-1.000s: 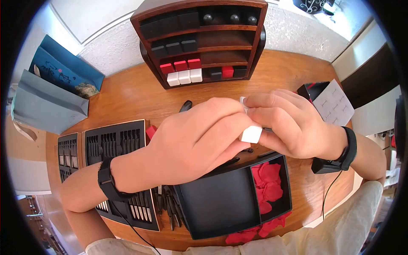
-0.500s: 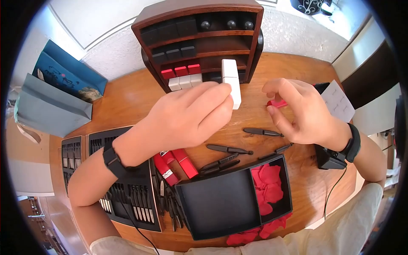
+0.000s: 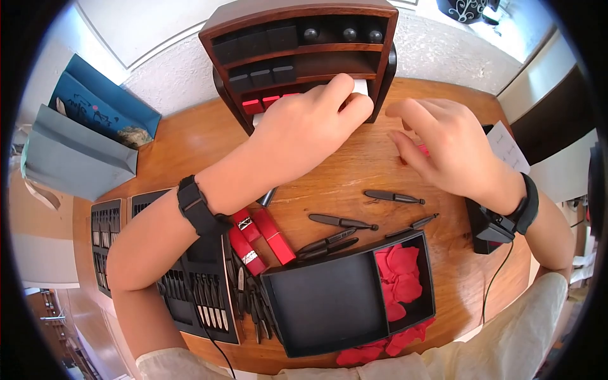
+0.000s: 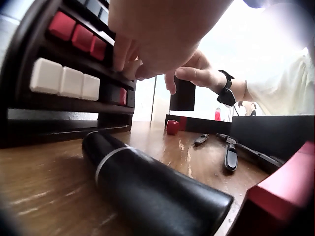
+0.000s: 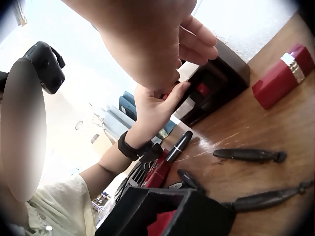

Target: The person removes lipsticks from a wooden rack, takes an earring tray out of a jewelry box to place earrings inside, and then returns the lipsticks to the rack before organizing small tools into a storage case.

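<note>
My left hand (image 3: 310,123) reaches to the right side of the dark wooden shelf rack (image 3: 297,9), its fingers pinching a white lipstick tube (image 3: 361,87) at a lower shelf. The hand hides much of that tube. Left of it, red tube ends (image 4: 62,25) sit in a row above white tube ends (image 4: 47,76). My right hand (image 3: 456,142) hovers over the table with fingers loosely bent and nothing held. Below it lies a red lipstick (image 5: 283,78) with a silver band. In the left wrist view a black tube with a silver ring (image 4: 157,189) lies near the camera.
A black two-part box (image 3: 323,310) holds red petals (image 3: 405,278) on its right side. Several slim black pens (image 3: 342,221) and red tubes (image 3: 275,239) lie behind it. Black trays of tools (image 3: 212,288) stand left. Paper bags (image 3: 79,158) stand at the far left.
Both hands held the white tube together a second ago. The right hand then let go and drew right; the left carried the tube up and forward to the rack.
</note>
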{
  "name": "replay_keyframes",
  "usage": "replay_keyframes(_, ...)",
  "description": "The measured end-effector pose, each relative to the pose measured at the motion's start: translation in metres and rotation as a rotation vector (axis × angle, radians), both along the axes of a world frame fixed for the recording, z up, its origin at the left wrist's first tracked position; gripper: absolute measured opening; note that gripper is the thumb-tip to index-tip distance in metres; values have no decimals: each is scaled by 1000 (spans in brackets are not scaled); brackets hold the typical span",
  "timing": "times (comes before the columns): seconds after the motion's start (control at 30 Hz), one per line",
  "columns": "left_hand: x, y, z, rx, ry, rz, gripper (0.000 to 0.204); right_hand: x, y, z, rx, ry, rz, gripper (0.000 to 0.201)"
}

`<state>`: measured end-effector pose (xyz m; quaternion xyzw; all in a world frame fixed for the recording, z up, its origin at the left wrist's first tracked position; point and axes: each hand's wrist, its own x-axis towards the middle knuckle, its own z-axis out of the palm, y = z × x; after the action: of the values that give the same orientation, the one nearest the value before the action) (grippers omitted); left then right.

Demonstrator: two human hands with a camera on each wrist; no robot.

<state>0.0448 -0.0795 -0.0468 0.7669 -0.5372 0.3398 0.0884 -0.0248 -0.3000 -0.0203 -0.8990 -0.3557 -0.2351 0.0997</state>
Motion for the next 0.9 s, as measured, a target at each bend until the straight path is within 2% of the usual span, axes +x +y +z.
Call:
replay_keyframes(0.1, 8, -4, -1, -43, -18, -32, 19, 13, 7, 1, -8, -71, -82, 18)
replay_keyframes(0.17, 12, -6, -1, -75, -39, -68, 19, 21, 12, 2, -45, 59, -253, 25)
replay_keyframes(0.27, 12, -8, -2, -78, -59, -48, 20, 32, 17, -1, -31, -35, -290, 33)
replay_keyframes(0.33, 8, -9, -5, -45, -66, 72, 20, 37, 20, -3, -35, -28, -305, 35)
replay_keyframes(0.43, 8, -9, -7, -35, -26, 105, 21, 37, 23, -2, -45, -16, -346, 38)
replay_keyframes(0.57, 6, -6, -4, -14, -5, 119, 22, 36, 26, -1, -61, 4, -399, 40)
replay_keyframes(0.63, 6, -4, -2, -52, 4, 58, 24, 36, 26, -2, -67, -4, -392, 41)
replay_keyframes(0.77, -4, 18, 11, 21, 40, 15, 21, 36, 25, -2, -89, -7, -384, 43)
replay_keyframes(0.9, -22, 51, 22, 136, 226, 115, 12, 21, 22, 1, -135, 39, -361, 42)
